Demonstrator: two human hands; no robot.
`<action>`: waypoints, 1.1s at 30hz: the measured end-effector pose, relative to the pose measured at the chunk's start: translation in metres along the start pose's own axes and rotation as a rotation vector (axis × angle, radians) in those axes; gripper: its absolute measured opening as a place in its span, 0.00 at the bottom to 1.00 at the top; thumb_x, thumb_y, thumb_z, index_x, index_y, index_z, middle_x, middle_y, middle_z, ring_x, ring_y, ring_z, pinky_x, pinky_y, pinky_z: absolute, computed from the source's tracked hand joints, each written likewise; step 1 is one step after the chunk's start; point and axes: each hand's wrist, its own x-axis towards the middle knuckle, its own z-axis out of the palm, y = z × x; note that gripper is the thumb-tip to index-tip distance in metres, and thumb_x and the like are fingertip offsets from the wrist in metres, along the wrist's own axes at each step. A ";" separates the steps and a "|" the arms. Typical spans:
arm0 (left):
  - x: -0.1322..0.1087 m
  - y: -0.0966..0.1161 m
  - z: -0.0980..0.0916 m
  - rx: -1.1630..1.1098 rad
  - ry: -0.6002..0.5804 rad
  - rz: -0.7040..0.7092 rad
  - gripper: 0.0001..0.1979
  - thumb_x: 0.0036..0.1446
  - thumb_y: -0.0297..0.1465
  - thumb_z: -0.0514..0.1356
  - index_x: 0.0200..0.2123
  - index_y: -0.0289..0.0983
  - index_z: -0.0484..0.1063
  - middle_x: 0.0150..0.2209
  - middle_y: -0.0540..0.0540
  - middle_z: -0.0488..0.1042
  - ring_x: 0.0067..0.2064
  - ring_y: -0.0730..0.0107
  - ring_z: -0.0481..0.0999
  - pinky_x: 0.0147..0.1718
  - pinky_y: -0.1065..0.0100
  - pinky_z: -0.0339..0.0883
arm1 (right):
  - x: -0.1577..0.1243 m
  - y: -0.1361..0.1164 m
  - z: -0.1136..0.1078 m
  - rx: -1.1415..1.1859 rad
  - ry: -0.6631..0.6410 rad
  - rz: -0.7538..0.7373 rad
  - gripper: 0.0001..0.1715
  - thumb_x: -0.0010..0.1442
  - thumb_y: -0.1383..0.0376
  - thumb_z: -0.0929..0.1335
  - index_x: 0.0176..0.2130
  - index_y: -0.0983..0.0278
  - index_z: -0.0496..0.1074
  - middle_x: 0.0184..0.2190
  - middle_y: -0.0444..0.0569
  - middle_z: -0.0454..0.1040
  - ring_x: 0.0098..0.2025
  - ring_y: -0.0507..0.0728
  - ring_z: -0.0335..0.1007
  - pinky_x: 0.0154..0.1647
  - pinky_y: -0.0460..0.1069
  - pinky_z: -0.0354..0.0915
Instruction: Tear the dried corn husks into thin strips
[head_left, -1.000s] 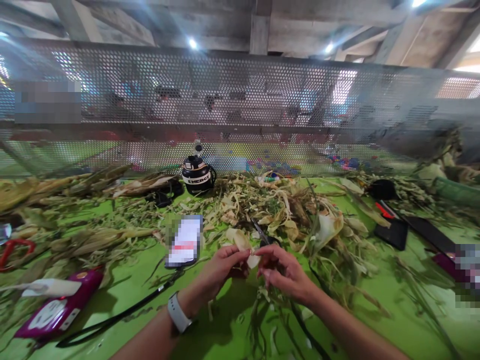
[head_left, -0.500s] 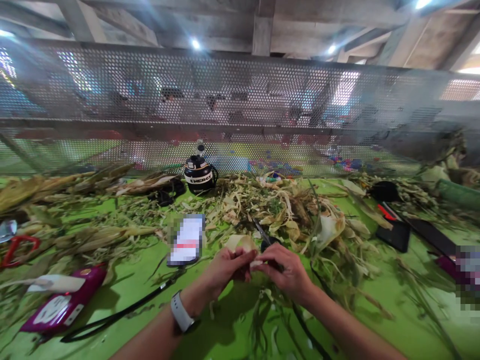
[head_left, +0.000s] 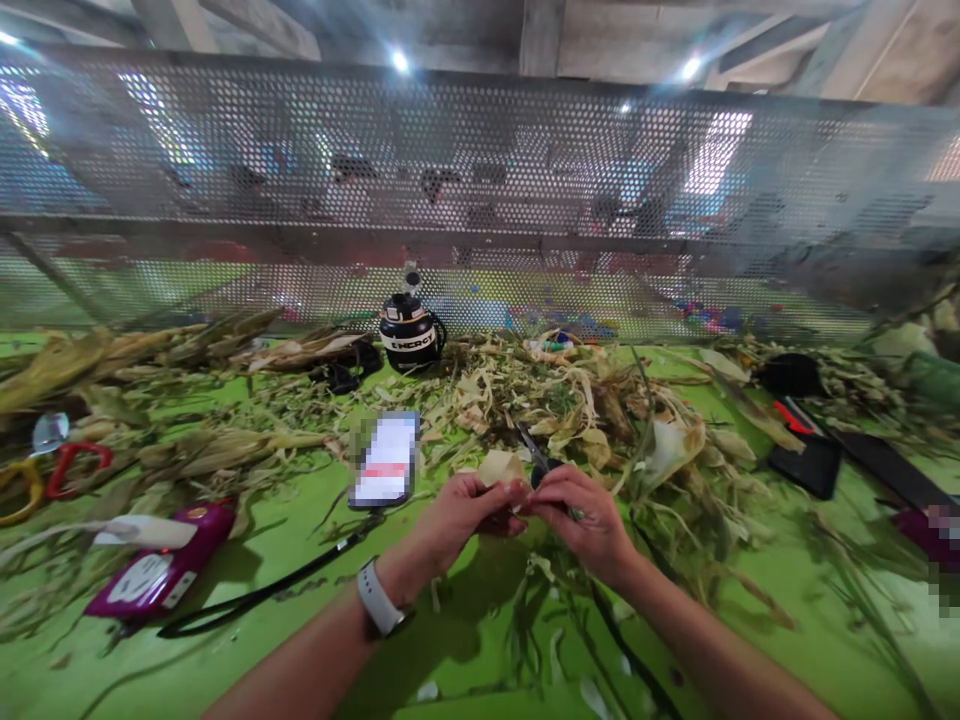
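Observation:
My left hand (head_left: 480,505), with a white watch (head_left: 381,598) on its wrist, is closed on a pale piece of corn husk (head_left: 500,466) that sticks up above the fingers. Tight against it, my right hand (head_left: 577,515) pinches at the lower edge of the same husk, where the fingertips of both hands meet; the exact grip is partly hidden. Scissors (head_left: 529,442) with dark handles lie just beyond my right hand, blades toward the husk pile (head_left: 555,400); the fingers cover part of the handles.
A phone (head_left: 386,458) lies left of my hands, near a black strap (head_left: 262,590). Farther left are a purple device (head_left: 169,570) and red-handled scissors (head_left: 79,468). A black "ENERGY" jar (head_left: 409,335) stands before the perforated metal screen (head_left: 480,190). A black tablet-like item (head_left: 806,465) lies right.
The view has shifted, so the table things appear a little higher and farther right. My hands stay together at the husk piece, and its visible part has changed shape slightly.

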 end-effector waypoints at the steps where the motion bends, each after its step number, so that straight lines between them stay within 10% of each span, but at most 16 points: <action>1: 0.000 0.000 -0.001 -0.017 -0.014 0.012 0.17 0.39 0.41 0.69 0.27 0.32 0.76 0.25 0.45 0.77 0.25 0.73 0.73 0.28 0.71 0.67 | 0.000 -0.001 -0.001 -0.003 0.002 0.011 0.05 0.55 0.65 0.68 0.30 0.60 0.76 0.27 0.48 0.71 0.30 0.53 0.68 0.29 0.47 0.66; 11: -0.002 -0.002 -0.001 -0.090 -0.084 0.038 0.12 0.43 0.35 0.68 0.31 0.32 0.77 0.29 0.44 0.78 0.30 0.71 0.75 0.35 0.68 0.70 | -0.002 -0.003 0.002 0.220 -0.038 0.402 0.14 0.53 0.61 0.68 0.39 0.62 0.64 0.29 0.45 0.69 0.28 0.51 0.66 0.29 0.45 0.64; 33: -0.003 -0.001 0.002 -0.078 -0.083 -0.045 0.17 0.37 0.35 0.71 0.30 0.31 0.75 0.27 0.47 0.74 0.26 0.76 0.71 0.27 0.74 0.65 | -0.001 -0.010 0.002 0.396 -0.113 0.502 0.15 0.54 0.65 0.66 0.43 0.62 0.62 0.27 0.42 0.66 0.27 0.50 0.62 0.26 0.44 0.57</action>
